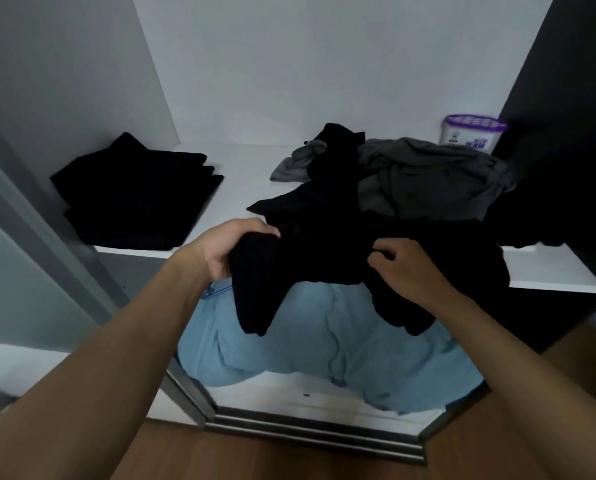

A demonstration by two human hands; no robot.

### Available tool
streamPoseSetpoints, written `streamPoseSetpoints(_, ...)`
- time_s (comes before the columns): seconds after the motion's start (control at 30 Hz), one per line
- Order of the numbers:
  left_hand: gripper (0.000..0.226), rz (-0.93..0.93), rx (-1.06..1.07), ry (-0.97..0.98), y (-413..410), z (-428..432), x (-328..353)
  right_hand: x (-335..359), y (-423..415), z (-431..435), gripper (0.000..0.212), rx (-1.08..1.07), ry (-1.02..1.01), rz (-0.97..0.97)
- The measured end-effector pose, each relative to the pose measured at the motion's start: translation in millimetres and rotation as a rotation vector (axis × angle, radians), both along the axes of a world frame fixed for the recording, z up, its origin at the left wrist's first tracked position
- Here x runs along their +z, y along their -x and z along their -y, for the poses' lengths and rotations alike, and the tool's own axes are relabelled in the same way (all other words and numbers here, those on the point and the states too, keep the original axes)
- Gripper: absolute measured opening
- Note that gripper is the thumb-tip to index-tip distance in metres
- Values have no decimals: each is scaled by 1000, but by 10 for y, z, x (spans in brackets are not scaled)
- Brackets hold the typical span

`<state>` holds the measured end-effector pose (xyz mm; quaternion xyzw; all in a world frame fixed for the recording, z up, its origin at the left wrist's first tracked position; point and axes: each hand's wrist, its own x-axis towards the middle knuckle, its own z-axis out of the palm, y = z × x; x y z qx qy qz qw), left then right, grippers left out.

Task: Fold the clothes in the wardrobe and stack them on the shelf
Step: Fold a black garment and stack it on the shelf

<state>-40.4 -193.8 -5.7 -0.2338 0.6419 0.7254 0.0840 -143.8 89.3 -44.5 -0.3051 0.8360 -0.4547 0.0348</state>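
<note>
Black cloth fills the middle of our view: a black garment (324, 261) lies half on the white shelf (552, 271) and half over its front edge, with two parts hanging down below it. Our left hand (225, 249) grips a bunched end of it at the left, the fingers (255, 229) curled tight over the fabric. Our right hand (409, 270) pinches the cloth further right, its fingers (383, 244) bent in and closed on a fold.

Behind the garment, and touching it, sits a loose heap of grey clothes (428, 178) with another dark piece (338, 147) on its left side. A tub with a purple lid (473, 133) stands in the back right corner. Well apart, at the left of the shelf, we see a neat folded black stack (133, 195). Below the shelf lies pale blue fabric (324, 344), and a wooden floor (289, 462) runs along the metal door track (317, 431).
</note>
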Motion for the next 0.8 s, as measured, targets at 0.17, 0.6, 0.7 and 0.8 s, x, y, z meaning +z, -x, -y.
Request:
streamPoseSetpoints(0.17,16,-272,-80,-110,-526,274,162,-1,-315,118,45,79,-277,323)
streamPoseSetpoints(0.6,18,-507,-319,-333,-1959,636,-61,-671,-1570,1304,40,-14,234,1215)
streamPoseSetpoints(0.7,19,-476,-341,-421,-2207,821,-276,-741,-1961,1667,11,-27,377,1216)
streamPoseSetpoints(0.8,15,-307,-255,-347,-2451,1092,-647,-671,-2161,1820,15,-118,563,1105)
